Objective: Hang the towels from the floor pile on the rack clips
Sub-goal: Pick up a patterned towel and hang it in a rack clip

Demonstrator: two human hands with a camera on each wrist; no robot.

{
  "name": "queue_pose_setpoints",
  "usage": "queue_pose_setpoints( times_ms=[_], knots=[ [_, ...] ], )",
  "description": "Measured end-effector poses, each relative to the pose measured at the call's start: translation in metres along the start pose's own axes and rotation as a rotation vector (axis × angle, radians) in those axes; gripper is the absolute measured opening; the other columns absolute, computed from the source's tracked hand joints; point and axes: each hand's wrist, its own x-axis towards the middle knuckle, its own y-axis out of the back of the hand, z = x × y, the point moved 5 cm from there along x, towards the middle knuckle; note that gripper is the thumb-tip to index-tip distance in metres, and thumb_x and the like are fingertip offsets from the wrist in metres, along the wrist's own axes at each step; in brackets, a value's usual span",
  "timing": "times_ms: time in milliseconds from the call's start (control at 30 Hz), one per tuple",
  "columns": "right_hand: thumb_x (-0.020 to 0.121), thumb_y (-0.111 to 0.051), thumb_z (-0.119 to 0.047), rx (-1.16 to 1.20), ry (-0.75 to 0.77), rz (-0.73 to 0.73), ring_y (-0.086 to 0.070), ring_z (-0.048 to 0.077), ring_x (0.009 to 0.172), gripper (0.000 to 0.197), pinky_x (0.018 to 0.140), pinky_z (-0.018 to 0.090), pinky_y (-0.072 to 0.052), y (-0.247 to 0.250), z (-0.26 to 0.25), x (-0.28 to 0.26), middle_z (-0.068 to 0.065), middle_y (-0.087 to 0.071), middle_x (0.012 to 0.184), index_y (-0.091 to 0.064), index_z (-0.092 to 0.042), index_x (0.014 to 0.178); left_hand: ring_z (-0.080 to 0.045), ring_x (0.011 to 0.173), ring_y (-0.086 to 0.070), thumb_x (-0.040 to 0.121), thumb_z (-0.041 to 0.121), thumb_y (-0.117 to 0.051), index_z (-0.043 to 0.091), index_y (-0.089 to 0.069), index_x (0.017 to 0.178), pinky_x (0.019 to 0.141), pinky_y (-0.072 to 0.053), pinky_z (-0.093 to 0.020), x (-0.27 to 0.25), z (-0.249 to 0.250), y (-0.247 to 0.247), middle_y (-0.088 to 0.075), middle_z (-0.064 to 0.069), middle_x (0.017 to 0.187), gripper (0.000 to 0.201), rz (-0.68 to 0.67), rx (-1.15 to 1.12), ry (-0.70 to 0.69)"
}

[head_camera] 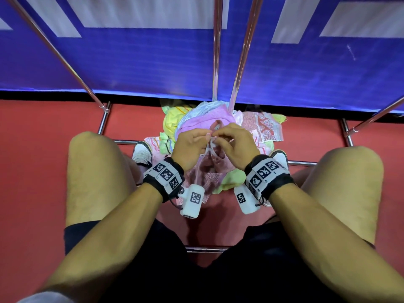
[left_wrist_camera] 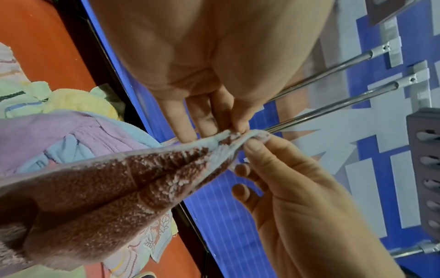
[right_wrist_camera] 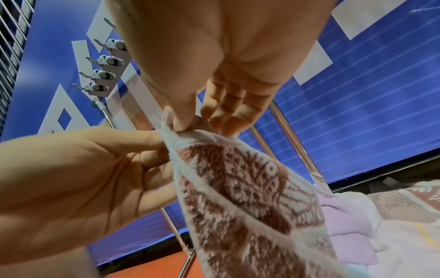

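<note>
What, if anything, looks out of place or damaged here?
Nothing stands out. Both the left hand and right hand pinch one corner of a brown patterned towel above the towel pile, as expected.

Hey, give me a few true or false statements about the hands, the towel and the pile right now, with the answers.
1. Both hands pinch one corner of the brown patterned towel. True.
2. The left hand is resting on a knee. False: it pinches the towel beside the right hand.
3. The towel pile lies on the red floor. True.
4. The brown patterned towel already hangs from the rack clips. False: the clips visible hold nothing.
</note>
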Motion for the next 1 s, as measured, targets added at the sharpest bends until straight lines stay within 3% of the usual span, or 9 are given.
queue_pose_setpoints(
  times_ms=[67,133,200,300,400,633,767,867,1000],
  knots=[
    [0.086,-0.070,-0.009,-0.048,0.027,-0.005,-0.050,0.000,0.079,0.006,0.076,0.009,-0.040,0.002,0.001,0.002,0.000,-0.052,0.099,-0.074,-0.010,0.091,-0.033,0.084,-0.067,0.091,0.019,-0.064,0.026,-0.077,0.087,0.086,-0.053,-0.057,-0.001,-0.002,-0.001,-0.074,-0.019,0.091,0.015,0.004,0.031,-0.015],
    [0.086,-0.071,-0.012,-0.097,0.023,-0.037,-0.050,0.004,0.078,0.002,0.077,0.016,-0.042,0.004,0.003,0.005,0.000,-0.053,0.104,-0.072,-0.011,0.088,-0.032,0.085,-0.068,0.093,0.016,-0.064,0.031,-0.078,0.084,0.087,-0.053,-0.057,-0.002,-0.001,-0.003,-0.075,-0.012,0.089,0.023,0.004,0.050,-0.046],
    [0.086,-0.070,-0.013,-0.131,0.019,-0.078,-0.050,0.009,0.071,0.003,0.074,0.028,-0.044,0.003,0.004,0.006,0.003,-0.060,0.097,-0.069,-0.011,0.087,-0.025,0.084,-0.071,0.094,0.010,-0.063,0.031,-0.077,0.084,0.088,-0.056,-0.051,-0.002,0.000,-0.003,-0.076,-0.001,0.085,0.027,0.019,0.058,-0.071],
    [0.090,-0.066,-0.016,-0.174,-0.006,-0.141,-0.046,0.003,0.063,0.006,0.066,0.025,-0.035,0.003,0.003,0.005,0.001,-0.063,0.085,-0.065,-0.012,0.086,-0.021,0.083,-0.072,0.095,0.007,-0.062,0.027,-0.074,0.088,0.087,-0.057,-0.047,-0.003,0.001,-0.003,-0.076,0.005,0.082,0.025,0.038,0.073,-0.082],
    [0.092,-0.062,-0.020,-0.192,-0.052,-0.176,-0.048,0.008,0.061,0.011,0.059,0.021,-0.034,0.001,0.008,0.004,0.000,-0.062,0.074,-0.060,-0.015,0.083,-0.028,0.087,-0.073,0.095,0.008,-0.061,0.024,-0.075,0.091,0.087,-0.057,-0.049,-0.003,-0.001,-0.004,-0.077,-0.004,0.088,0.022,0.019,0.066,-0.092],
    [0.090,-0.068,-0.021,-0.046,-0.101,-0.155,-0.050,0.005,0.057,0.017,0.059,0.017,-0.041,-0.001,0.014,0.007,-0.006,-0.059,0.064,-0.062,-0.020,0.075,-0.047,0.092,-0.068,0.087,0.027,-0.064,0.035,-0.079,0.085,0.088,-0.051,-0.064,-0.002,-0.003,-0.005,-0.074,-0.021,0.094,0.017,0.013,0.076,-0.093],
    [0.089,-0.070,-0.021,-0.099,-0.077,-0.201,-0.057,0.010,0.064,0.011,0.061,0.014,-0.042,0.000,0.012,0.007,0.001,-0.068,0.071,-0.068,-0.015,0.081,-0.037,0.084,-0.064,0.096,0.015,-0.059,0.035,-0.079,0.082,0.086,-0.047,-0.071,-0.003,-0.002,-0.009,-0.067,-0.034,0.097,0.031,-0.027,0.052,-0.078],
    [0.089,-0.071,-0.023,-0.130,-0.074,-0.200,-0.058,0.010,0.066,0.010,0.062,0.013,-0.042,0.001,0.012,0.006,-0.003,-0.068,0.073,-0.070,-0.017,0.081,-0.038,0.085,-0.064,0.098,0.012,-0.055,0.039,-0.078,0.082,0.088,-0.047,-0.070,-0.005,0.001,-0.010,-0.069,-0.032,0.097,0.040,-0.052,0.072,-0.078],
    [0.085,-0.074,-0.028,-0.142,-0.118,-0.161,-0.060,0.009,0.066,0.013,0.063,0.018,-0.044,0.004,0.017,0.005,-0.005,-0.069,0.071,-0.070,-0.018,0.078,-0.053,0.098,-0.062,0.092,0.028,-0.053,0.044,-0.076,0.092,0.092,-0.048,-0.065,-0.005,0.000,-0.011,-0.069,-0.029,0.104,0.028,-0.134,0.166,-0.127]
  ],
)
